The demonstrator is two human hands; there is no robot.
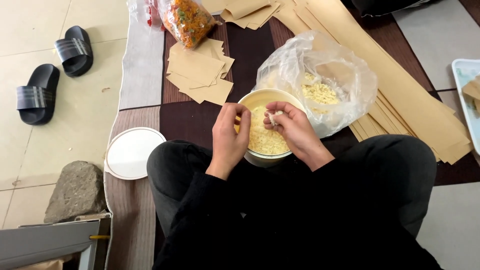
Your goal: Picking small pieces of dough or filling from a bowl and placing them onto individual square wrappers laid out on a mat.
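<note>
Both hands (260,131) hover over the tub (266,145), right pinching a small white piece (273,117).

Bare mat (190,120) lies open at nine o'clock of the bowl (265,97). A clear bag (340,75) crowds it at two o'clock; paper sheets (200,75) lie at eleven, knees close at six.

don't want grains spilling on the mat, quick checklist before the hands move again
1. Bowl upright on the mat between the knees: ok.
2. Left hand at the bowl's rim: ok.
3. Right hand pinching something small and pale above the bowl: ok; what it is, cannot tell.
4. Plastic bag of grains, mouth shut: cannot tell.
5. White lid lying apart from the bowl: ok.
</note>
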